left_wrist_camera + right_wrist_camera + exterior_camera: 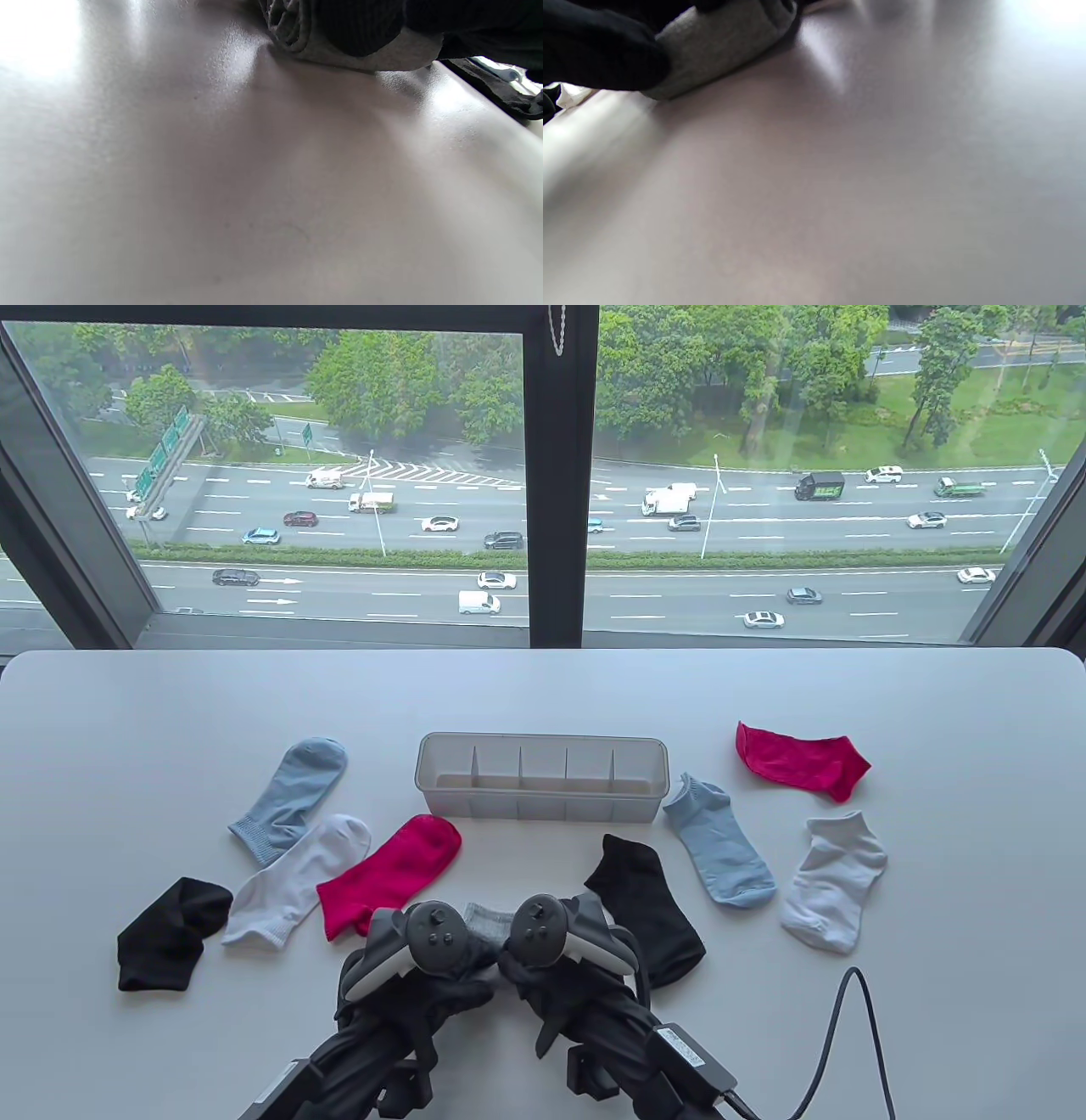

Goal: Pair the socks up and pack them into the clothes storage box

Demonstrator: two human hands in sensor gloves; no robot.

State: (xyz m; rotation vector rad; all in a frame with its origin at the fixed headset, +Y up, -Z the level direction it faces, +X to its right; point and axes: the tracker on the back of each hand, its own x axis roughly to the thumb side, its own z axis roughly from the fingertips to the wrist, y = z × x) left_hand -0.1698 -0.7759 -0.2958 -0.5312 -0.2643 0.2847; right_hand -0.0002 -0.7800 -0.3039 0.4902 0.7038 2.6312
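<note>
In the table view, your left hand [424,950] and right hand [551,946] sit side by side at the lower centre, both over a soft grey knitted sock bundle [485,918] that peeks out between the trackers. How the fingers lie is hidden here. The translucent plastic storage box with dividers [540,746] stands just above, every compartment bare. Loose socks ring you: a black sock [649,920] touching your right hand, a crimson sock [394,869] beside your left, then a white sock [297,878], pale blue sock [293,797] and another black sock [170,933] at the left; a light blue [719,848], a pale grey [836,878] and a red sock [802,759] at the right. A black cable [836,1035] loops at the lower right.

In the left wrist view, your gloved fingers [360,29] at the top edge press on the rolled grey fabric.

In the right wrist view, your fingers [598,55] at the upper left clamp the same roll against the white table [840,190].

It is light, limp and likely to unroll; pinch across the whole roll, and lift clear of the black sock.
</note>
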